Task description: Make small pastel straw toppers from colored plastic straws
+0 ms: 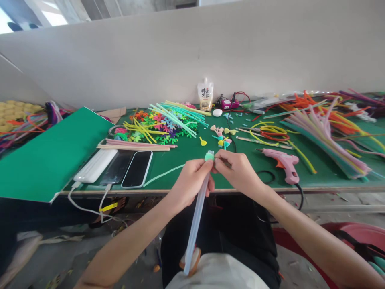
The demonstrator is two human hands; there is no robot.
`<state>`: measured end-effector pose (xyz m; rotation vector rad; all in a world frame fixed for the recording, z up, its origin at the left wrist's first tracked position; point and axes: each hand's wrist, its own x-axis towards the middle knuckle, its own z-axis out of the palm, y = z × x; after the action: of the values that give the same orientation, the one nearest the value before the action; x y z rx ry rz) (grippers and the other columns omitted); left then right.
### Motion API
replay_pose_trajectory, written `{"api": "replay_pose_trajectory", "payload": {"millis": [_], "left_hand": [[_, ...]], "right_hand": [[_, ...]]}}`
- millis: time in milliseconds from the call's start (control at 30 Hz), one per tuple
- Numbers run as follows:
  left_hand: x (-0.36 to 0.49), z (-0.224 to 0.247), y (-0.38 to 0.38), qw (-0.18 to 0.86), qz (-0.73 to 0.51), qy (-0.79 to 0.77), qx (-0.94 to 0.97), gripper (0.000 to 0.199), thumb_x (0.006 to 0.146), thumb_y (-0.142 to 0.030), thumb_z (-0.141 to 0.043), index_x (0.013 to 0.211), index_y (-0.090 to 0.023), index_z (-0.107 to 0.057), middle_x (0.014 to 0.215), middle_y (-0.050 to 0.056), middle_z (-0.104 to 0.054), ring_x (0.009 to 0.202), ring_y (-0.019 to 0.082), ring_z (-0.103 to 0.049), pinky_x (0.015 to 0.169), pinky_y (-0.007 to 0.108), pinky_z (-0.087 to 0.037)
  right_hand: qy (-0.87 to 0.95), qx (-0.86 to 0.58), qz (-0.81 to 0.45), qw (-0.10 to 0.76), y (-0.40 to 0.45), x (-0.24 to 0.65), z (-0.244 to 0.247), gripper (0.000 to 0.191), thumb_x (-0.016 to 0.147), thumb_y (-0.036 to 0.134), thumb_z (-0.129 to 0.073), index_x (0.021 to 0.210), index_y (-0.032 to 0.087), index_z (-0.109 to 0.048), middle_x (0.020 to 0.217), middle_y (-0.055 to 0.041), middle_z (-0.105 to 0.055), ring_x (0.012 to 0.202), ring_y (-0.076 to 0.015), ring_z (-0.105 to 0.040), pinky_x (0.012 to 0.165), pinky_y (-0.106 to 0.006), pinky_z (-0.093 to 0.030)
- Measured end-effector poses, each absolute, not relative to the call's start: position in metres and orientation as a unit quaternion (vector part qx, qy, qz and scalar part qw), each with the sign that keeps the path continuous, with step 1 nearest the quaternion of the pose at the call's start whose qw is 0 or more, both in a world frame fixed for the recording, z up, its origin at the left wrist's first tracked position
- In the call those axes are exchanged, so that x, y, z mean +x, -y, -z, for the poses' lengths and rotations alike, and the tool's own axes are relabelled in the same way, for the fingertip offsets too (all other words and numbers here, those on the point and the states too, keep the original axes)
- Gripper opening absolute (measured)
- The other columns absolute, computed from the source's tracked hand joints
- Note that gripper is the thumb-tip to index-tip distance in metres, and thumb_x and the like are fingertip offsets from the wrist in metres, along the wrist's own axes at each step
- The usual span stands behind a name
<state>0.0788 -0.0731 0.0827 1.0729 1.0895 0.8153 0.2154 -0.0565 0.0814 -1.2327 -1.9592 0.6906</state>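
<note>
at a green table (188, 148) before a pale wall (270, 48), gripping a translucent tube (196, 218) aslant over the lap (237, 228) with the left hand (194, 176), pinching its mint-green band (209, 155) just beside with the right hand (233, 165).

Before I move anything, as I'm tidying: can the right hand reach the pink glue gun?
Probably yes: the right hand is near the glue gun, with only a low black loop between, though that hand is busy beside the green piece.
</note>
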Motion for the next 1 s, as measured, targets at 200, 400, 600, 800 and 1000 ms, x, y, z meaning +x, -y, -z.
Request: {"api": "replay_pose_trajectory", "payload": {"millis": [200, 400, 600, 800, 1000], "left_hand": [[0.079, -0.081, 0.073, 0.65, -0.36, -0.478, 0.469, 0.029, 0.085, -0.038, -0.046, 0.068, -0.015, -0.05, 0.037, -0.004, -0.051, 0.026, 0.006, -0.041, 0.028, 0.014, -0.026], [0.079, -0.082, 0.073, 0.66, -0.349, -0.49, 0.45, 0.029, 0.084, -0.038, -0.047, 0.066, -0.015, -0.048, 0.036, -0.004, -0.051, 0.025, 0.006, -0.041, 0.028, 0.014, -0.026], [0.076, -0.08, 0.07, 0.671, -0.318, -0.5, 0.446, 0.031, 0.086, -0.034, -0.043, 0.062, -0.016, -0.047, 0.033, -0.003, -0.049, 0.024, 0.006, -0.039, 0.029, 0.015, -0.025], [0.075, -0.076, 0.069, 0.676, -0.317, -0.485, 0.455, 0.041, 0.084, -0.038, -0.044, 0.051, -0.014, -0.048, 0.033, -0.001, -0.046, 0.029, 0.007, -0.044, 0.034, 0.016, -0.03], [0.075, -0.075, 0.068, 0.714, -0.304, -0.473, 0.417, 0.041, 0.086, -0.033, -0.041, 0.05, -0.014, -0.048, 0.03, -0.003, -0.043, 0.026, 0.006, -0.039, 0.032, 0.016, -0.027]], "right_hand": [[0.745, -0.47, -0.309, 0.359, 0.055, 0.214, -0.079, 0.017, 0.075, 0.014, -0.041, 0.06, 0.016, -0.047, 0.052, 0.0036, -0.049, 0.047, -0.0065, -0.037, 0.046, -0.019, -0.029], [0.754, -0.478, -0.258, 0.369, 0.055, 0.212, -0.078, 0.015, 0.069, 0.013, -0.044, 0.055, 0.017, -0.043, 0.046, 0.0055, -0.042, 0.044, -0.0056, -0.03, 0.044, -0.018, -0.025], [0.807, -0.463, -0.176, 0.32, 0.054, 0.217, -0.072, 0.015, 0.071, 0.013, -0.042, 0.056, 0.017, -0.042, 0.047, 0.0058, -0.038, 0.045, -0.0058, -0.027, 0.046, -0.018, -0.025], [0.839, -0.44, -0.076, 0.312, 0.053, 0.22, -0.065, 0.018, 0.072, 0.012, -0.04, 0.055, 0.018, -0.038, 0.049, 0.0048, -0.037, 0.046, -0.007, -0.028, 0.047, -0.02, -0.023], [0.883, -0.367, 0.027, 0.292, 0.051, 0.223, -0.06, 0.023, 0.078, 0.011, -0.041, 0.056, 0.018, -0.043, 0.051, 0.0016, -0.048, 0.048, -0.0094, -0.038, 0.049, -0.023, -0.025]]}}
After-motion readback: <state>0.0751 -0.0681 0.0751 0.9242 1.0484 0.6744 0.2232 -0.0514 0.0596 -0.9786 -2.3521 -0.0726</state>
